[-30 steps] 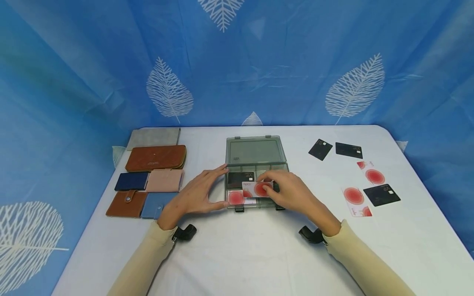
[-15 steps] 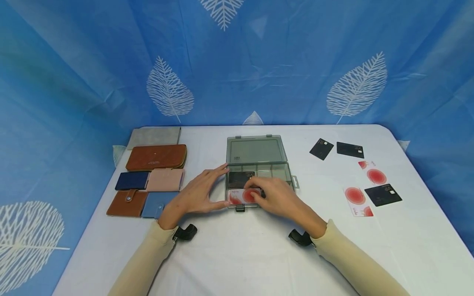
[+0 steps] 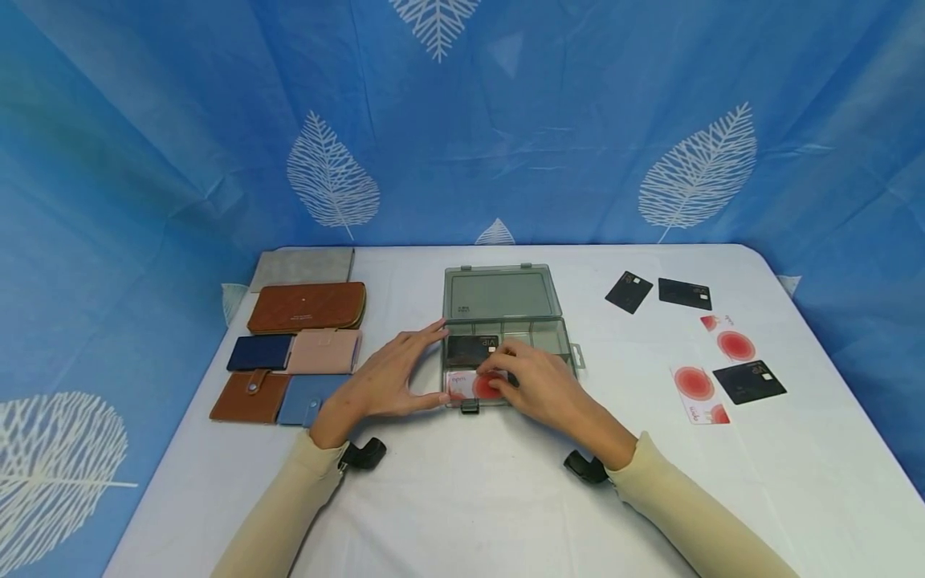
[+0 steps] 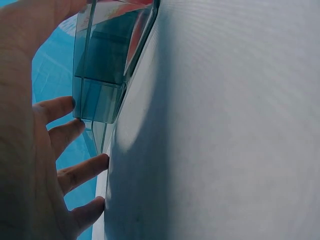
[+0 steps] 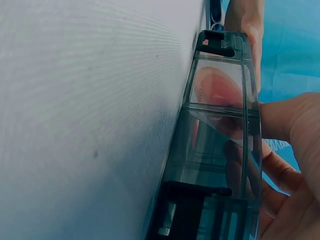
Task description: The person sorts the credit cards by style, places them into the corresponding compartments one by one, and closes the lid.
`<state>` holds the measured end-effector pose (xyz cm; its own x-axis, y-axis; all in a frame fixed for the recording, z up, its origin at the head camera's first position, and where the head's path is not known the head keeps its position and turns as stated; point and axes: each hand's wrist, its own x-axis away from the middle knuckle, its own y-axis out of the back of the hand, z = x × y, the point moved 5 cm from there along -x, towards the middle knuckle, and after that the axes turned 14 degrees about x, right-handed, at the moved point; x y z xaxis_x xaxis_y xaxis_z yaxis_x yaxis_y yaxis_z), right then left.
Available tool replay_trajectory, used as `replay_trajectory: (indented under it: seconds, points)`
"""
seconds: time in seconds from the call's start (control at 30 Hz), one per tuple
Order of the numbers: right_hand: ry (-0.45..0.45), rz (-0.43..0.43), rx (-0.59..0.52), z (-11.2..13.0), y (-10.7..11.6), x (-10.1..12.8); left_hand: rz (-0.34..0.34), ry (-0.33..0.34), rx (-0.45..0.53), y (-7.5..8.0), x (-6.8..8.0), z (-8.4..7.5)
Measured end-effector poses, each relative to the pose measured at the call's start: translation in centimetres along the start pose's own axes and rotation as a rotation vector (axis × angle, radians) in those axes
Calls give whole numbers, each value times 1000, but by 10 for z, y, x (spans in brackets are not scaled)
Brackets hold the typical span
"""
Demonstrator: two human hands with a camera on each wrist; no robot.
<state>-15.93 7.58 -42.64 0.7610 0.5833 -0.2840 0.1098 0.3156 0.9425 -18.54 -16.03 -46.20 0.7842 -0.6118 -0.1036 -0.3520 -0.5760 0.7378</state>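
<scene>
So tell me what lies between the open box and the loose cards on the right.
Head view: only bare white table between box and cards.

A white table [image 3: 462, 514] carries everything. At its middle stands a clear grey box [image 3: 506, 299] with its lid laid open. On the left lie six wallets: grey [image 3: 301, 266], brown [image 3: 307, 306], navy [image 3: 258, 352], pink [image 3: 323, 351], tan [image 3: 249, 396] and blue [image 3: 307, 395]. On the right lie three black cards [image 3: 683, 293] and two white cards with red circles [image 3: 698, 389].
</scene>
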Motion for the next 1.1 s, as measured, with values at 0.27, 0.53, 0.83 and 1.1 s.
replay_trajectory:
  seconds: [0.27, 0.53, 0.83, 1.1]
  points:
    - [15, -28, 34, 0, 1, 0, 2, 3, 12, 0, 0, 0]
    - [-18, 0, 40, -2, 1, 0, 0, 25, 3, 0, 0, 0]
    - [-39, 45, 46, 1, 1, 0, -7, 22, 0, 0, 0, -1]
    - [-47, 94, 79, 1, -4, 2, -3, 15, -1, -2, 0, 0]
